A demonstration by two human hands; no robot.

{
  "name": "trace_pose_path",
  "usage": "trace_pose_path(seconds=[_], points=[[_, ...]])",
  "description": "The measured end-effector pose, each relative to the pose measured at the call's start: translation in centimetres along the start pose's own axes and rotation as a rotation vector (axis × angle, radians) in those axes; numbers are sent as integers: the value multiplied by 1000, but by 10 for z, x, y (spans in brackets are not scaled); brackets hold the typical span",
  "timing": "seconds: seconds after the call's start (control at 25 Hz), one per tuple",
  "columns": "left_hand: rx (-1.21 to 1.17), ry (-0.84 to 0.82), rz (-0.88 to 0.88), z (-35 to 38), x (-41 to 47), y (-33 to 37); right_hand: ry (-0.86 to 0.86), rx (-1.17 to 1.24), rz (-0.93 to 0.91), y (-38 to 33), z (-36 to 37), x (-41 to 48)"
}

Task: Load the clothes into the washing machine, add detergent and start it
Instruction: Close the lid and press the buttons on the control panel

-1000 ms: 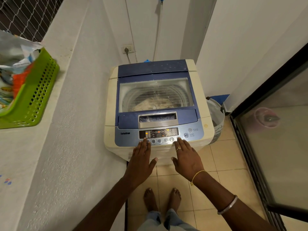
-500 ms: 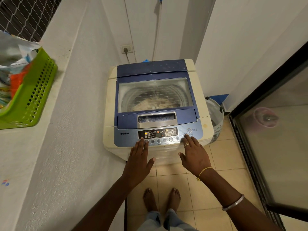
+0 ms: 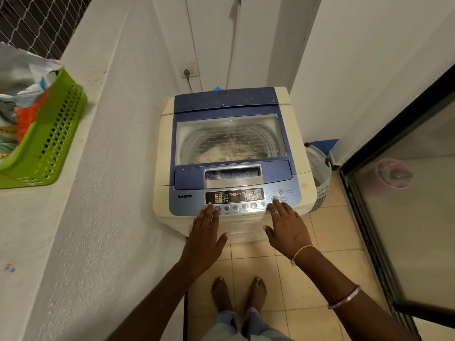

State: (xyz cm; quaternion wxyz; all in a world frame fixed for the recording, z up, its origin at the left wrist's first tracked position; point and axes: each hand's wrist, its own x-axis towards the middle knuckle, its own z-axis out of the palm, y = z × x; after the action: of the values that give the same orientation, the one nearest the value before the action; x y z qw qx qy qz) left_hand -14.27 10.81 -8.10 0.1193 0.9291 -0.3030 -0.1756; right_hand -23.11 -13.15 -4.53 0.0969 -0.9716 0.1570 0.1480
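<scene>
Right hand [image 3: 286,230], grip released, is apparently pressing the start button [image 3: 274,199]; left hand [image 3: 203,239] is resting flat, released, on the washing machine [image 3: 165,148].

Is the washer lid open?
No, the lid lies flat and shut over the drum, with clothes visible through it.

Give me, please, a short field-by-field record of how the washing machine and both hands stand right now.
washing machine: top loader, lid shut
lid window: clothes visible inside through it
control panel: some indicators lit orange
right hand: fingers straight, index fingertip on the START/PAUSE button
left hand: fingers straight, fingertips at the left end of the button row
green basket: on the ledge left of the machine
white basket: beside the machine's right side
</scene>
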Motion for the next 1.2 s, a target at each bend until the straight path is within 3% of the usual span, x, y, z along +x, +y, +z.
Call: trace_pose_path(seconds=[0.48,0.84,1.2], points=[[-39,38,2,-2,2,-4,-37,-27,-20,-3,-14,6],[10,78,8,-8,10,-8,-265,-104,10,-5,-38,20],[12,82,-7,-6,9,-13,-308,-153,-4,-8,-45,21]])
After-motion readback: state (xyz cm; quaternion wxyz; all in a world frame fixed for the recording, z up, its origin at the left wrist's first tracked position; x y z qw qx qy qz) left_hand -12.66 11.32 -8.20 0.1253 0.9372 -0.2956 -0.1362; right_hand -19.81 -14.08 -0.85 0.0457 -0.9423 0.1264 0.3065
